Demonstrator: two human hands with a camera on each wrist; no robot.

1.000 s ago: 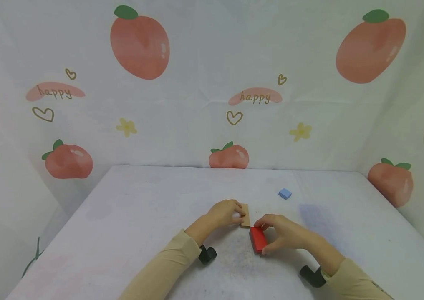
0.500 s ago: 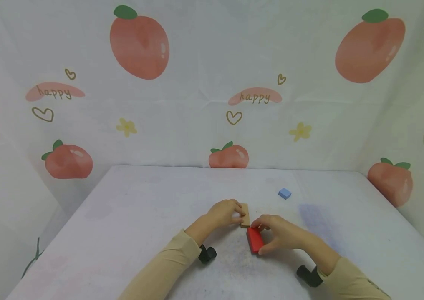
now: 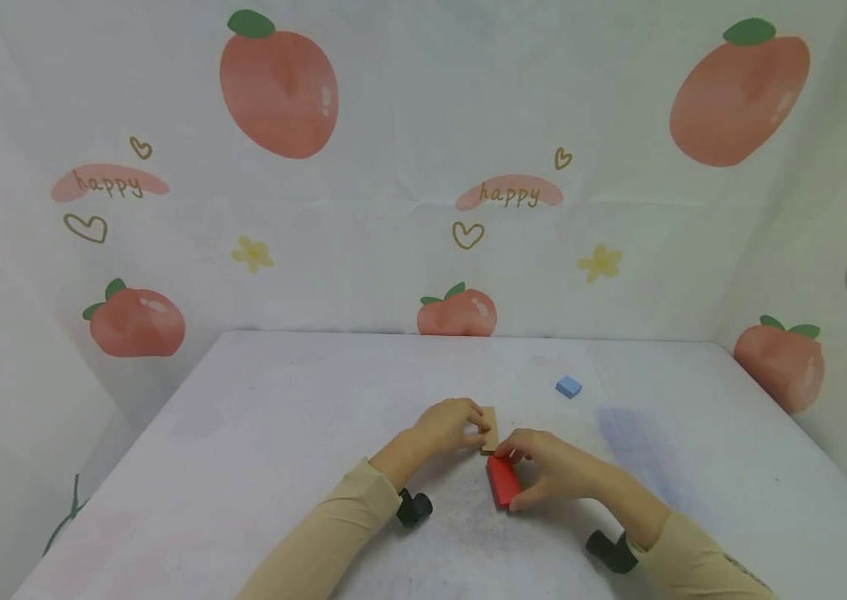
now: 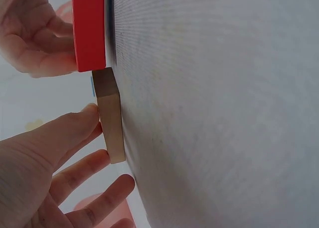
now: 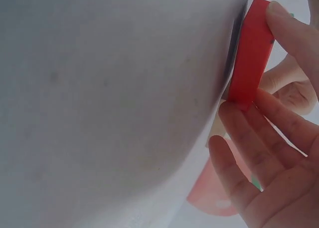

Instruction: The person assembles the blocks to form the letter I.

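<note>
Near the middle of the table, my left hand holds a flat tan wooden block with thumb and fingers; in the left wrist view the block's near end and side show. My right hand grips a red rectangular block by its two ends, thumb at the near end and fingers at the far end. A dark shadow runs under the red block in the right wrist view. Its far end lies close to the wooden block's near end; whether they touch I cannot tell.
A small blue block lies farther back to the right on the white-covered table. Behind it hangs a fruit-printed cloth. Black wrist cameras sit under both forearms.
My right hand has moved the red block slightly leftward, toward a line with the wooden block. The left hand and wooden block have stayed in place.
</note>
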